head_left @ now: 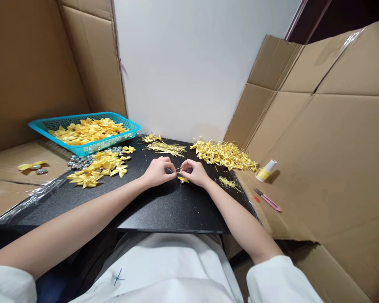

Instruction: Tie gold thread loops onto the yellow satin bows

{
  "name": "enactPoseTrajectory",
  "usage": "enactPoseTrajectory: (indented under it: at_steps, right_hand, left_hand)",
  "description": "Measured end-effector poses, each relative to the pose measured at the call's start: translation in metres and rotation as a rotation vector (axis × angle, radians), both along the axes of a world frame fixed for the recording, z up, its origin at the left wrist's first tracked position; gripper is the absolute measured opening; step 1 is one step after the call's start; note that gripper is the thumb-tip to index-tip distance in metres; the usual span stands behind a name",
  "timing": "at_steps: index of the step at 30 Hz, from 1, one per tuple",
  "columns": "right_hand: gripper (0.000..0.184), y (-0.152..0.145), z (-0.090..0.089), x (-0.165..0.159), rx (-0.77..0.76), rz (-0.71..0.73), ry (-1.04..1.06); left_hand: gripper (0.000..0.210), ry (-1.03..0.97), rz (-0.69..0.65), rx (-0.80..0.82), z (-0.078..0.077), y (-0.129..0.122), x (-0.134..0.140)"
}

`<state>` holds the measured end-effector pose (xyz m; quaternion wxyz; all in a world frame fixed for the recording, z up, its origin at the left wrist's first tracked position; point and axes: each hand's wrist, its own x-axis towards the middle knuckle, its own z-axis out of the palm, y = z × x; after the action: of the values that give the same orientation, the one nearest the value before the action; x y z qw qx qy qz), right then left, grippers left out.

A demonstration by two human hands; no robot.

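Note:
My left hand (160, 171) and my right hand (194, 172) meet over the middle of the black table. Thumb and forefinger of each are pinched on a thin gold cord (178, 170), whose ends are too small to follow. Just under the fingertips, by my right hand, is a small yellow ribbon bow (183, 179) with a shiny silver piece on it. Beyond the hands lies a bundle of straight gold cords (166, 148). Yellow bows (104, 164) are piled to the left, beside silver, round bell-like pieces (80, 161).
A blue basket (85, 149) full of yellow bows stands back left. Finished-looking bows with cords (224, 154) are heaped back right. Cord scraps (229, 183), a yellow thread spool (263, 173) and pink thread snips (268, 200) lie right. Cardboard walls (341, 139) flank the table (170, 210).

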<state>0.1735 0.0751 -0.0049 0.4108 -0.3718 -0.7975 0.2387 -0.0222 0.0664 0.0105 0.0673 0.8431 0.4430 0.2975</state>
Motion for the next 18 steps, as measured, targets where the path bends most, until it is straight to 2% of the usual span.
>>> enactPoseTrajectory:
  at_steps: [3, 8, 18]
  right_hand:
    - [0.012, -0.001, 0.000, -0.002, -0.003, 0.005, 0.042]
    - [0.012, -0.003, -0.001, -0.007, -0.010, -0.037, 0.061]
    - [0.013, -0.004, -0.006, -0.011, 0.026, -0.080, 0.031]
  left_hand:
    - [0.026, -0.031, -0.028, -0.106, -0.005, 0.000, 0.004]
    - [0.036, -0.158, 0.026, -0.259, -0.009, 0.001, 0.007]
    - [0.032, -0.272, 0.110, -0.353, -0.014, 0.000, 0.010]
